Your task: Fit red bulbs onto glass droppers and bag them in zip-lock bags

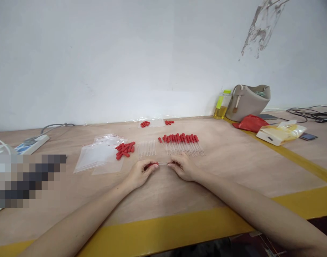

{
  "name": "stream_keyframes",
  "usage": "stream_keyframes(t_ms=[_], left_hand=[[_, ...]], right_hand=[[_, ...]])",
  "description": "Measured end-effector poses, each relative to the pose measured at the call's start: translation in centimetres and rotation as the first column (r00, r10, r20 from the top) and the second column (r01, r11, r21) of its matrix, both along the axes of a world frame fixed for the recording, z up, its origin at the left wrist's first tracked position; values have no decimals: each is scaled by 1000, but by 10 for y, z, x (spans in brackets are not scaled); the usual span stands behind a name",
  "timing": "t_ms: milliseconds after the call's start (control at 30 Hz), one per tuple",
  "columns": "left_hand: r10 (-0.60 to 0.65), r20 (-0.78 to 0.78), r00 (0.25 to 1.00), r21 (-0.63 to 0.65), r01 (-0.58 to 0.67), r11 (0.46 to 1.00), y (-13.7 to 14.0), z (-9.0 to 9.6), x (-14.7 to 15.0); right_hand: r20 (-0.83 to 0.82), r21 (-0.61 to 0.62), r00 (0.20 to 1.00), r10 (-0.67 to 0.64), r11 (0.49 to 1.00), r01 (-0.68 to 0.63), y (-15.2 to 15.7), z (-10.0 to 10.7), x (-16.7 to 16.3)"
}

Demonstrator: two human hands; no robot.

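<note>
Between thumb and fingers, my left hand (142,172) pinches a red rubber bulb (153,164). A clear thin dropper tube (162,164) runs from the bulb to my right hand (182,167), whose fingertips grip its other end. Whether the tube sits inside the bulb I cannot tell. Behind my left hand is a heap of loose red bulbs (125,150). Bare clear tubes (146,148) lie side by side in the middle. Just beyond my right hand, a row of droppers with red bulbs (182,142) lies with the bulbs pointing away from me.
Clear zip bags (92,157) lie on the left. Small groups of red bulbs (145,124) rest near the wall. At the right stand a bottle (220,107) and a grey bag (247,101), with a red pouch (251,123) and a yellow-white packet (281,132). A power strip (35,144) is far left.
</note>
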State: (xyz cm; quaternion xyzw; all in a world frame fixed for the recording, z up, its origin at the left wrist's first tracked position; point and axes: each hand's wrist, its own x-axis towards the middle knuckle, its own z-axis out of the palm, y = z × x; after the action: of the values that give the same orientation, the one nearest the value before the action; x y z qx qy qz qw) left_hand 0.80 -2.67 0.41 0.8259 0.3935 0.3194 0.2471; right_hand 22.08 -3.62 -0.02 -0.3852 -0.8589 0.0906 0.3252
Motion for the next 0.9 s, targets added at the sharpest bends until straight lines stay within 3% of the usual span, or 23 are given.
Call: stream_keyframes(t_ms=[167,433,700,900], left_hand=[[-102,-80,992,-46,98,994,-4,1,-1],[-91,-126,988,30,95,995,-5,2,1],[-107,-183,977,21,112,993,-5,1,1],[-135,-199,971,70,151,986,2,7,-1]], right_hand=[[86,-1,994,70,998,-70,6,2,6],[155,161,986,-54,986,29,-4,4,-2],[245,94,967,-73,994,51,-6,-1,-7],[306,29,951,-53,999,46,-5,8,-10]])
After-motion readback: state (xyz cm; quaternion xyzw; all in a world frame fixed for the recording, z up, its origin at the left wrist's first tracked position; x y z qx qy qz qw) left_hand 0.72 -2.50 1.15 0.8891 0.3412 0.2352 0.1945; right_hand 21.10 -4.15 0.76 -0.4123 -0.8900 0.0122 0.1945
